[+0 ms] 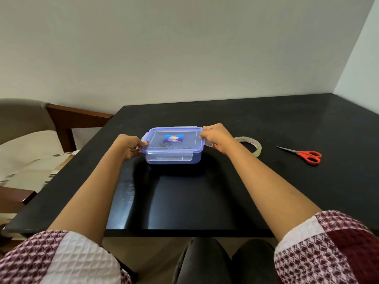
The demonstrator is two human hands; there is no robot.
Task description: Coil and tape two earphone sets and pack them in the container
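Observation:
A clear plastic container (172, 156) with a blue-rimmed lid (174, 143) stands in the middle of the black table (205, 191). The lid lies on top, and dark earphone cables show dimly through it. My left hand (130, 147) grips the latch flap at the container's left end, thumb on the lid's edge. My right hand (215, 138) grips the latch flap at the right end. The front flap lies flat against the wall.
A roll of clear tape (253, 145) lies just right of my right hand. Red-handled scissors (305, 155) lie further right. A wooden chair (67, 121) with a cushion stands off the table's left edge. The wall rises behind the table.

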